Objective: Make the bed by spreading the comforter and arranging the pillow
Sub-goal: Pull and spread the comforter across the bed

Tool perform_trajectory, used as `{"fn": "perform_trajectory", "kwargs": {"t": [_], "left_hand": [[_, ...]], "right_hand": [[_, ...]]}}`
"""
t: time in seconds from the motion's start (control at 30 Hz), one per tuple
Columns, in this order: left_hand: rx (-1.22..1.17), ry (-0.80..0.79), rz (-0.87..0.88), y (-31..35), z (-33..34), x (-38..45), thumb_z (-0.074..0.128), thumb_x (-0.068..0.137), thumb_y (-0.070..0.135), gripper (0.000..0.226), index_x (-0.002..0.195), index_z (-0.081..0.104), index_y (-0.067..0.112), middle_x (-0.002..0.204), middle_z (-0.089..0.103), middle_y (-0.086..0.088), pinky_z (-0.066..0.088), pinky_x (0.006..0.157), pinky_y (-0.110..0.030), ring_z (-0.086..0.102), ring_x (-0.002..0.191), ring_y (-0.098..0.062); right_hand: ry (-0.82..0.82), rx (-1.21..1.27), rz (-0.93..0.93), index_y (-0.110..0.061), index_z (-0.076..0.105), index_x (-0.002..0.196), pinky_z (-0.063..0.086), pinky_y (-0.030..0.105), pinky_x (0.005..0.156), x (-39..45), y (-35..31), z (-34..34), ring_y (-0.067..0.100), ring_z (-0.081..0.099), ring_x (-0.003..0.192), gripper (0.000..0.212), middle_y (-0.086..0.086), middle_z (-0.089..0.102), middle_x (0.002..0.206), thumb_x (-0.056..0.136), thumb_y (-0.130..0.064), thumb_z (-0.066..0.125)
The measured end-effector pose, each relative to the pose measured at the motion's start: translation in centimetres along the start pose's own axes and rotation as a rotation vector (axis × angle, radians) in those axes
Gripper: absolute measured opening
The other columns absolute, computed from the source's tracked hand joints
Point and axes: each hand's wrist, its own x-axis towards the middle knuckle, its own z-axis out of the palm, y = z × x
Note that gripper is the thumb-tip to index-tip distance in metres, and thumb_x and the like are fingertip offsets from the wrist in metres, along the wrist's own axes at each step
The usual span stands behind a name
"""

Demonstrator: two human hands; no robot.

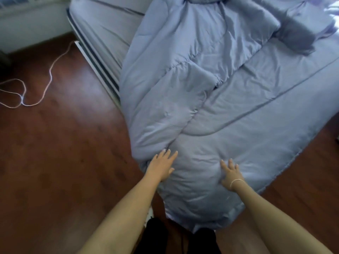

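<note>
left hand point(162, 166) flat, fingers straight, on comforter point(211, 116) at bed's foot corner | right hand point(230, 174) likewise flat just beside it | advice: grip folded-over left flap, draw it toward bare mattress point(102, 32) | comforter's long axis runs foot-to-head | pillow point(293, 37) at far end

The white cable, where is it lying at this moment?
In the head view, the white cable lies in loops on the brown wooden floor at the left side, left of the bed frame and apart from the comforter.
</note>
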Motion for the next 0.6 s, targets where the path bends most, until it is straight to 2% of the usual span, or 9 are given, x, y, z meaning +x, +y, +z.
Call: {"fn": "perform_trajectory", "kwargs": {"t": [0.07, 0.17, 0.23, 0.37, 0.5, 0.6], "left_hand": [[0.026, 0.05, -0.047, -4.9, -1.6, -2.1, 0.048, 0.094, 0.037, 0.072, 0.151, 0.006, 0.024, 0.157, 0.014, -0.01, 0.026, 0.114, -0.044, 0.017, 0.144, -0.03], [0.06, 0.083, -0.143, -11.1, -4.0, -4.2, 0.046, 0.095, 0.039, 0.072, 0.151, 0.004, 0.024, 0.158, 0.012, -0.009, 0.027, 0.114, -0.042, 0.018, 0.143, -0.029], [0.044, 0.085, -0.198, -14.2, -5.6, -4.6, 0.045, 0.095, 0.04, 0.071, 0.151, 0.004, 0.025, 0.159, 0.01, -0.009, 0.027, 0.114, -0.043, 0.017, 0.144, -0.03], [-0.006, 0.124, -0.189, -17.3, -8.4, -3.3, 0.045, 0.096, 0.039, 0.07, 0.152, 0.004, 0.026, 0.159, 0.007, -0.007, 0.027, 0.115, -0.042, 0.015, 0.145, -0.029], [-0.013, 0.105, -0.115, -19.0, -10.0, -1.1, 0.044, 0.097, 0.039, 0.07, 0.151, 0.002, 0.027, 0.16, 0.004, -0.006, 0.028, 0.114, -0.042, 0.014, 0.145, -0.027], [0.003, 0.111, -0.051, -21.4, -11.4, 1.7, 0.043, 0.097, 0.04, 0.07, 0.151, 0.0, 0.027, 0.16, 0.002, -0.005, 0.028, 0.114, -0.04, 0.013, 0.146, -0.025]], "right_hand": [[-0.016, 0.053, 0.084, -0.021, 0.002, 0.151, 0.014, 0.043, 0.118, -0.1, -1.7, -0.7, 0.044, 0.006, 0.144, 0.08, 0.022, -0.005, 0.157, 0.089, -0.03, 0.052], [0.031, 0.174, 0.19, -0.01, 0.031, 0.142, 0.031, 0.041, 0.112, 0.0, -4.6, -2.2, 0.04, 0.031, 0.136, 0.064, 0.021, 0.026, 0.151, 0.087, -0.034, 0.053], [0.095, 0.217, 0.175, -0.01, 0.041, 0.136, 0.033, 0.039, 0.109, 0.5, -7.3, -4.1, 0.036, 0.037, 0.133, 0.059, 0.018, 0.039, 0.145, 0.087, -0.04, 0.056], [0.245, 0.447, 0.075, -0.015, 0.015, 0.15, 0.019, 0.042, 0.117, 2.4, -14.1, -8.7, 0.032, 0.011, 0.145, 0.089, 0.015, 0.008, 0.158, 0.083, -0.047, 0.064], [0.405, 0.487, -0.057, -0.02, 0.007, 0.152, 0.014, 0.044, 0.119, 5.3, -20.2, -14.0, 0.034, 0.001, 0.146, 0.097, 0.016, -0.003, 0.159, 0.081, -0.048, 0.068], [0.495, 0.531, -0.054, -0.026, 0.0, 0.152, 0.013, 0.049, 0.118, 8.0, -23.2, -18.3, 0.033, -0.005, 0.146, 0.101, 0.012, -0.01, 0.159, 0.08, -0.052, 0.066]]}}
